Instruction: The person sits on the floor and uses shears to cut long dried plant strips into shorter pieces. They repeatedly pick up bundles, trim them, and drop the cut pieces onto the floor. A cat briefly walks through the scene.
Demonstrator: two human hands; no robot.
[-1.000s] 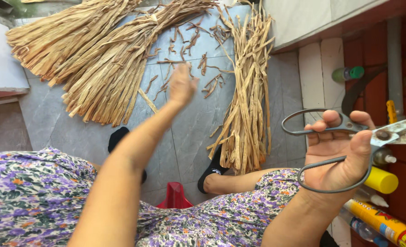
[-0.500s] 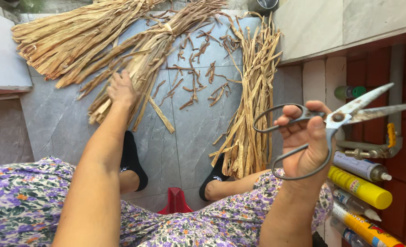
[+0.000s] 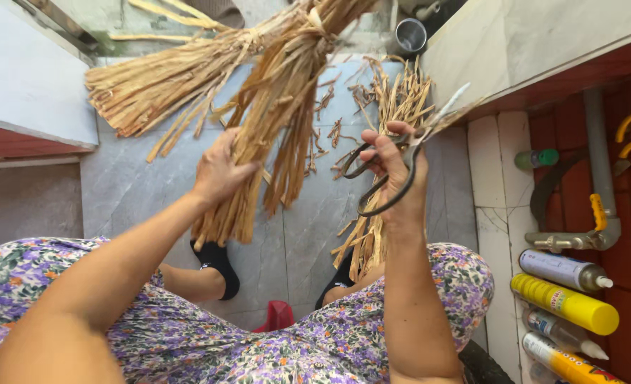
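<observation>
Lifted now, tan tied straw bundle [image 3: 273,121] in clenched left hand [image 3: 219,171]; right hand [image 3: 394,171] grips scissors [image 3: 394,167]

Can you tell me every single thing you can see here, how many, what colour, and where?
Straw bundles: 2, tan; one held up in the left grip, one on the floor behind it.
Loose straw: 1 pile, tan, on the floor beside the right leg.
Scissors: 1, dark metal, in the right grip.
Cup: 1, metal, top of view.
Spray cans: several at lower right, one yellow, one grey.
Bottle: 1, green cap, by the red wall.
Pipe: 1, grey, on the red wall.
Floor: grey tiles.
Dress: 1, purple floral.
Socks: 2, black.
Left hand: grips the bundle.
Right hand: grips the scissors.
</observation>
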